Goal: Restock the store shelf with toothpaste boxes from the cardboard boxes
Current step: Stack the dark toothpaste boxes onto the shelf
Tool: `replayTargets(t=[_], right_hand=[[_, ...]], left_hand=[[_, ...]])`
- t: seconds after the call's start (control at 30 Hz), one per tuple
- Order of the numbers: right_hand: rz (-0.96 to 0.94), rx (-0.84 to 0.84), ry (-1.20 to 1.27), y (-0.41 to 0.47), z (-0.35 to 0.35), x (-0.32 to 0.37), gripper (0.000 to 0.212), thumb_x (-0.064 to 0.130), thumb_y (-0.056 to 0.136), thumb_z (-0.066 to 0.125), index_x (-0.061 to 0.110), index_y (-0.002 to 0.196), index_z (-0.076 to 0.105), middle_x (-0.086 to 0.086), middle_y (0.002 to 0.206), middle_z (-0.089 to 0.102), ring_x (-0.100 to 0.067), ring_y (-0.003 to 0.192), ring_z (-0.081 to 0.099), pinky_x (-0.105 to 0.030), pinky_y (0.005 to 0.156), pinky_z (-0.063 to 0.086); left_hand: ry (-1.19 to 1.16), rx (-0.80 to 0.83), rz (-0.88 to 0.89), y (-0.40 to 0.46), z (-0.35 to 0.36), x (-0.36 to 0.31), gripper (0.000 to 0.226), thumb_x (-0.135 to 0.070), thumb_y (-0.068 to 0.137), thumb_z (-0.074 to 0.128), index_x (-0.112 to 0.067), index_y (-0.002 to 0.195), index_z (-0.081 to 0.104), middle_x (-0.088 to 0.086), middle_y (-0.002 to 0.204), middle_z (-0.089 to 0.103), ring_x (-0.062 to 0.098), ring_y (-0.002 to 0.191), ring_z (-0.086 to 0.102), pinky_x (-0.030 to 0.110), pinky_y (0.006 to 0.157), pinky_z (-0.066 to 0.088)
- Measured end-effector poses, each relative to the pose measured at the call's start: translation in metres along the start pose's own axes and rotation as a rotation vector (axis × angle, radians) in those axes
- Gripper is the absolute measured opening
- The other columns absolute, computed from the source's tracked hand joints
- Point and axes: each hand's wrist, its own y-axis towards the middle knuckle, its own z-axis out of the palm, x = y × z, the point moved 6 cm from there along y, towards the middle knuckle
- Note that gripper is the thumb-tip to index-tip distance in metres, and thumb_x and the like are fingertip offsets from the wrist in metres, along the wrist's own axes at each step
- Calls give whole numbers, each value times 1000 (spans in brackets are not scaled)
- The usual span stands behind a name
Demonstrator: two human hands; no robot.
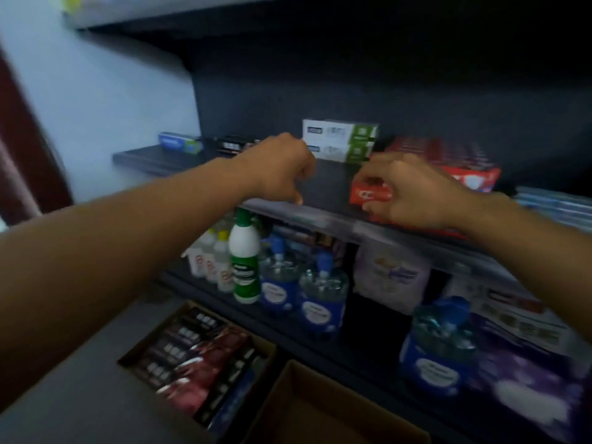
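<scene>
R hand [413,195] on red toothpaste box [373,192]

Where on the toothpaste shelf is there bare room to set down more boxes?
Bare shelf board runs between the left hand and the red boxes, in front of the white-green boxes. More lies at the left front corner, before the blue box and black boxes. The right side is crowded with red boxes, where the right hand grips one.
</scene>
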Motion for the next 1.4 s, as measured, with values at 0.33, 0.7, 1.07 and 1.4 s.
replayTargets(t=[0.33,0.7,1.07,1.4], right_hand=[[91,162,51,87,87,106,32,32,82,66,20,112,60,2,108,56,-17,103,52,-34,83,46],[312,232,130,121,145,133,31,24,80,66,17,110,63,0,107,60,-17,98,55,-32,79,47],[444,288,107,132,162,127,27,23,81,66,18,108,62,1,107,59,-16,99,54,-28,76,44],[567,376,56,99,183,158,39,33,83,66,19,119,59,0,117,58,-17,107,53,-39,89,48]], left_hand=[[-25,133,180,-40,88,117,44,-32,76,78,-13,113,66,5,112,66,24,102,59,39,86,50],[-196,163,440,-19,145,156,28,-22,74,77,-12,99,69,5,98,69,23,90,62,40,74,53],[-254,214,555,-1,166,162,33,-26,71,80,-17,101,69,0,99,68,20,89,63,39,74,54],[-220,254,544,-31,180,193,49,-27,73,81,-17,118,65,1,117,65,18,106,59,38,89,52]])
